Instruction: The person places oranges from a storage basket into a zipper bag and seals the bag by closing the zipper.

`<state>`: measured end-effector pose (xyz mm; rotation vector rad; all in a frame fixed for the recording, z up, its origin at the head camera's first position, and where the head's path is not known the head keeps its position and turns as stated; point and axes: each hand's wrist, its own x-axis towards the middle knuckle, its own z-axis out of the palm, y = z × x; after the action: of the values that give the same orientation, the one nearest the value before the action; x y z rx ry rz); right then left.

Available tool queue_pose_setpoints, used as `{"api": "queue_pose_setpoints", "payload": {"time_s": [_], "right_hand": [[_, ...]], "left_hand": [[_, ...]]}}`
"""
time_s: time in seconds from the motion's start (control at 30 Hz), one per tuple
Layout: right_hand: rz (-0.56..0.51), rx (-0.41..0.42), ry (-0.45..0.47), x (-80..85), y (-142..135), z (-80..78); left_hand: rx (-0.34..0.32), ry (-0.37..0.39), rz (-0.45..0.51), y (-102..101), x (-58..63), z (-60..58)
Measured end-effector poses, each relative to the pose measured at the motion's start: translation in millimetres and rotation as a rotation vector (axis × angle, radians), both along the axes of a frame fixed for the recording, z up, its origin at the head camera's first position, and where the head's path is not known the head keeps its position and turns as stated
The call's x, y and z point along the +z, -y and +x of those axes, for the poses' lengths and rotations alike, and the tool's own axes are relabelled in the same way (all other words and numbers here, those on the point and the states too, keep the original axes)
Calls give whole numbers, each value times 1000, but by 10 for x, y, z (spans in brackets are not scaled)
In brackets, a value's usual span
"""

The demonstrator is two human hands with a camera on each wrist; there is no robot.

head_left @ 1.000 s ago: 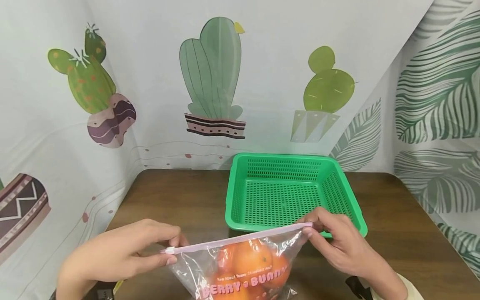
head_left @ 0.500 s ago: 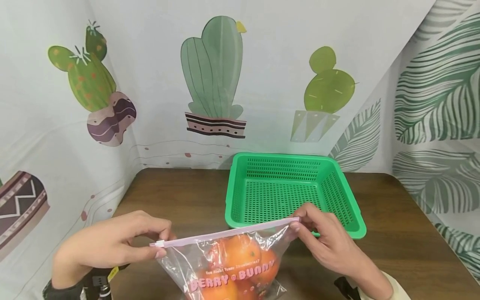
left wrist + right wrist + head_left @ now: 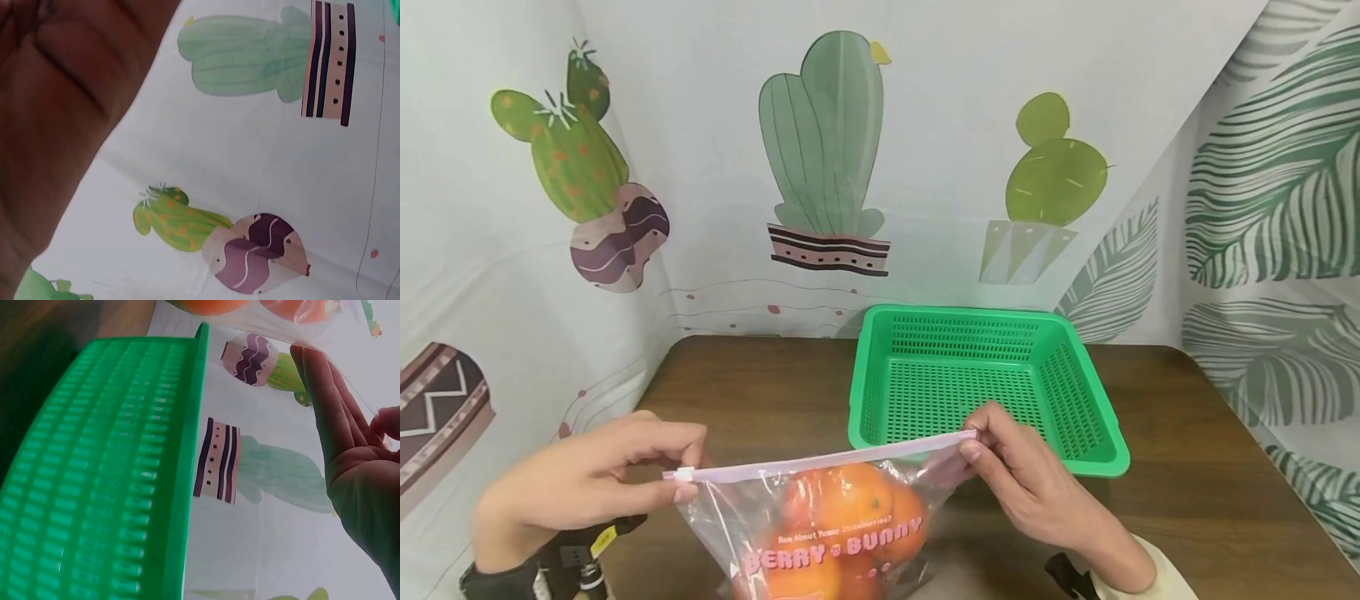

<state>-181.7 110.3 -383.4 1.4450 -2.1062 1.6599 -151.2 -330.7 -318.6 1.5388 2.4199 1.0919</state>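
Observation:
A clear zip bag (image 3: pixel 715 517) with a pink top strip and pink "Berry Bunny" lettering hangs between both hands in the head view. Several orange round fruits (image 3: pixel 853 492) fill it; its lower end is cut off by the frame. My left hand (image 3: pixel 587 471) pinches the left end of the strip, at the white slider (image 3: pixel 685 474). With thumb and fingertips, my right hand (image 3: pixel 1030 479) pinches the strip's right end. The right wrist view shows fruit (image 3: pixel 300 309) in the bag along its top edge. Only the palm side of my left hand (image 3: pixel 69 106) appears in the left wrist view.
A green slotted basket (image 3: pixel 863 375) stands on the brown table (image 3: pixel 760 375), just behind the bag. Behind the table hangs a white cloth (image 3: pixel 940 167) printed with cacti and leaves.
Both hands have moved left together with the bag, and slightly upward. Each hand keeps its pinch on the strip, and the slider stays at the left end. The basket has not moved.

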Motion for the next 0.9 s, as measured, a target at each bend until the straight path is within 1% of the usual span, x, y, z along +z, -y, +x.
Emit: {"api": "queue_pose_setpoints", "payload": {"time_s": [0.07, 0.17, 0.23, 0.27, 0.3, 0.37, 0.43, 0.53, 0.63, 0.77, 0.8, 0.83, 0.9], "right_hand": [[16, -32, 17, 24, 39, 13], [4, -38, 59, 63, 97, 15], [-37, 0, 120, 90, 138, 11], [-62, 27, 139, 104, 161, 4], [-82, 45, 158, 119, 182, 0], [-107, 59, 195, 149, 220, -7], [-119, 54, 215, 181, 254, -13], [-135, 59, 246, 222, 311, -30], [-172, 111, 266, 244, 379, -72], [-168, 86, 313, 263, 450, -115], [-164, 74, 334, 268, 465, -125], [-161, 62, 351, 274, 480, -134], [-159, 45, 378, 285, 514, -153]], "left_hand": [[-60, 77, 99, 12, 6, -28], [-120, 168, 231, 6, 25, -59], [-117, 175, 293, -6, 39, -72], [-117, 169, 322, -13, 47, -81], [-101, 152, 345, -19, 53, -86], [-52, 123, 389, -19, 59, -87], [13, 111, 434, -12, 57, -85], [130, 93, 495, 1, 50, -87], [224, 91, 536, -1, 54, -101], [340, 90, 552, -8, 68, -113], [376, 78, 547, -8, 71, -115], [417, 62, 539, -8, 76, -117], [524, 27, 498, -12, 87, -115]]}}
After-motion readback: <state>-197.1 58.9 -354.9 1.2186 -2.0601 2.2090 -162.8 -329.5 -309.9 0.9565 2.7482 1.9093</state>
